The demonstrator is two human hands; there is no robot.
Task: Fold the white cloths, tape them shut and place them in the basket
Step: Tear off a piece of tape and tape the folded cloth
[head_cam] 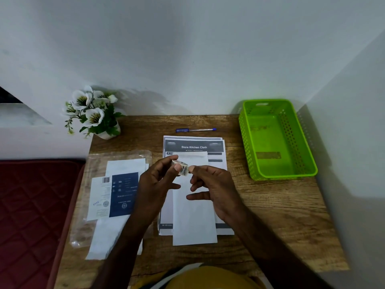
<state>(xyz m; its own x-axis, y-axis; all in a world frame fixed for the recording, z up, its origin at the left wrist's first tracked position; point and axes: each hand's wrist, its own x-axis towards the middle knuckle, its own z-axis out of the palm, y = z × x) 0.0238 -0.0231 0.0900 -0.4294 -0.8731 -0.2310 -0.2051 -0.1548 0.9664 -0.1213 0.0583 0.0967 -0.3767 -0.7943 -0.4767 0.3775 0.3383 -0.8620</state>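
Note:
A folded white cloth (194,217) lies as a long strip on printed sheets (216,146) titled "Store Kitchen Cloth" at the table's middle. Above it, both hands hold a small roll of tape (181,168). My left hand (155,182) pinches the roll between thumb and fingers. My right hand (212,186) touches the roll's right side with thumb and forefinger, its other fingers loosely spread. More white cloth (108,238) lies at the left inside and under a clear plastic package (116,161) with a dark blue label. The green basket (248,142) stands empty at the far right.
A pot of white artificial flowers (93,113) stands at the table's back left corner. A blue pen (195,129) lies behind the sheets. Walls close in behind and to the right. A dark red quilted cushion (31,205) sits left of the wooden table (281,215).

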